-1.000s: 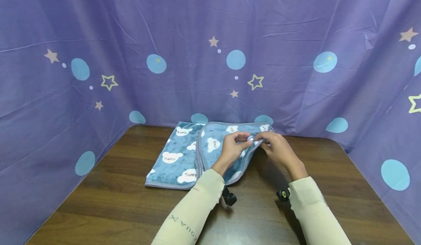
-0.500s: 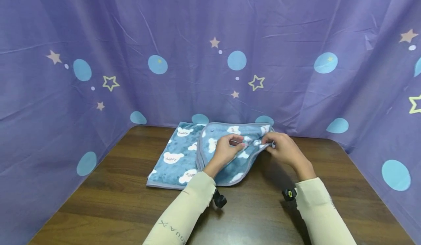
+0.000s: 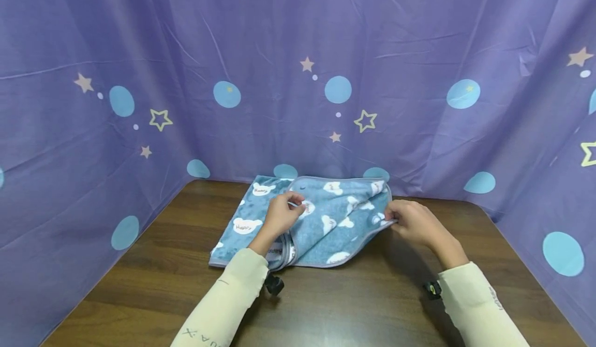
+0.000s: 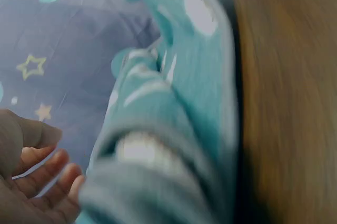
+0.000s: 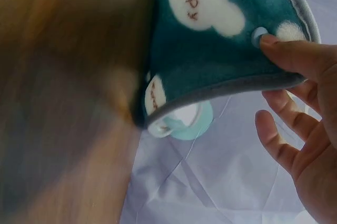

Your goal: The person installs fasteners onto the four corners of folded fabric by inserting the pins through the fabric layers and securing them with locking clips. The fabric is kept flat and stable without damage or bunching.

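Note:
A teal fleece blanket with white bear heads and grey edging lies folded on the table. My right hand pinches its right corner between thumb and fingers, lifting that edge a little. In the right wrist view the thumb lies beside a pale round snap button near the edging. Over the blanket's middle hovers my left hand, fingers loosely bent with nothing between them. The left wrist view, blurred, puts that hand beside a rolled-up grey-edged fold. Part of the blanket's left section is hidden behind the left hand and wrist.
The brown wooden table carries the blanket near its back edge. Behind and at both sides hangs a purple curtain with stars and blue dots. A black wrist device sits beneath the left sleeve.
The left hand has come away from the blanket's right corner and moved left. The right hand has shifted right and slightly nearer, drawing the corner along and spreading the right section.

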{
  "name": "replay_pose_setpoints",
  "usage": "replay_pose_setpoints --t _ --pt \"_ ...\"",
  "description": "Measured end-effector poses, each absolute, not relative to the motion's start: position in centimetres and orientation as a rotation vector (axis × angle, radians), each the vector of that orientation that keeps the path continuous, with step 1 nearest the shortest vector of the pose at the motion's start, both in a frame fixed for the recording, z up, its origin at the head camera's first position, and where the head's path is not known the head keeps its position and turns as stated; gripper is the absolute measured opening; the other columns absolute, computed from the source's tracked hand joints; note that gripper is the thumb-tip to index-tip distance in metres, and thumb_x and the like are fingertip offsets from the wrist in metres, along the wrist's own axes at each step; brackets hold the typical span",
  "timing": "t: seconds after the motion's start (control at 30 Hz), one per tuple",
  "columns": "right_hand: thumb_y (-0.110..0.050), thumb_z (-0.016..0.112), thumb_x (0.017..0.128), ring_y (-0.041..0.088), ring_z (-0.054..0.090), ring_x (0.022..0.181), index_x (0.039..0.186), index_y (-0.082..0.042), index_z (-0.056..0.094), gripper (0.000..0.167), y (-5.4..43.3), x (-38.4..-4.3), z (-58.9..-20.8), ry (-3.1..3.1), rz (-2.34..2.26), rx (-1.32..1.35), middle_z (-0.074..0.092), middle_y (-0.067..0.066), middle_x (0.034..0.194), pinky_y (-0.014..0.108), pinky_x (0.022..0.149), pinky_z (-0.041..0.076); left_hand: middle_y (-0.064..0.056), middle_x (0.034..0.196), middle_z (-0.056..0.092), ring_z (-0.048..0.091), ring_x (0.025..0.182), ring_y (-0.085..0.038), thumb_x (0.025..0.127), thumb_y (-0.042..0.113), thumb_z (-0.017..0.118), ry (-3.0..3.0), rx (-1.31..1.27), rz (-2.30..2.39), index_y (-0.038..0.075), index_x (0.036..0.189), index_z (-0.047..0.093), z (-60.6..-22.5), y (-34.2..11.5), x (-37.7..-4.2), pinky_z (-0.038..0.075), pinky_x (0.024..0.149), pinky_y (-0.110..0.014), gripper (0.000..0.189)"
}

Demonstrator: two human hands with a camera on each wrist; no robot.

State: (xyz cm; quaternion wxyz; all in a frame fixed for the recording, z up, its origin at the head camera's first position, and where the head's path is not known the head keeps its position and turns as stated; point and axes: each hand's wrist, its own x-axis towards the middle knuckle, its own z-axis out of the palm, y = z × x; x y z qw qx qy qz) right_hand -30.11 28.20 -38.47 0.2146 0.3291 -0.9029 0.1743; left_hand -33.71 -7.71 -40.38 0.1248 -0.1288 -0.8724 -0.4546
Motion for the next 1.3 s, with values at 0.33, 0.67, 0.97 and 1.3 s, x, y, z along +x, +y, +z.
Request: replay_pose_setpoints --t 0.33,0.67,0.97,1.3 --pt "0.004 0.075 0.064 0.002 0.044 0.068 0.074 -0.028 0.053 0.04 29.8 -28.7 -39.4 -2.579 0.278 1.014 0.048 -0.018 0.073 0.026 0.059 0.038 -0.008 0.095 0.074 0.069 0.092 -0.029 0.089 0.017 0.076 -2.611 -0.149 -1.086 0.006 0.103 0.075 -40.5 -13.8 -33.7 0.053 0.083 -0.046 0.017" --pt "-0.005 0.082 0.071 0.001 0.039 0.067 0.069 -0.029 0.048 0.042 31.0 -27.0 -40.3 -2.636 0.142 1.122 0.044 -0.018 0.069 0.024 0.056 0.031 -0.014 0.11 0.071 0.066 0.1 -0.035 0.094 0.026 0.072 -2.787 0.115 -0.995 0.004 0.118 0.071 -40.5 -18.4 -33.3 0.052 0.084 -0.051 0.033" --pt "-0.011 0.086 0.076 0.001 0.055 0.077 0.082 -0.029 0.073 0.024 31.8 -26.1 -40.8 -2.741 0.111 1.188 0.06 -0.023 0.082 0.034 0.063 0.049 -0.027 0.127 0.063 0.061 0.112 -0.045 0.097 0.029 0.069 -3.006 0.125 -0.939 -0.005 0.126 0.063 -40.8 -22.3 -32.9 0.052 0.088 -0.055 0.045" --pt "-0.013 0.086 0.076 0.0 0.055 0.076 0.087 -0.029 0.076 0.022 31.6 -25.4 -41.1 -2.846 0.119 1.226 0.061 -0.022 0.085 0.034 0.063 0.051 -0.032 0.138 0.051 0.059 0.102 -0.035 0.091 0.014 0.078 -3.072 0.183 -1.244 -0.008 0.133 0.055 -41.2 -24.7 -32.9 0.056 0.065 -0.038 0.053"
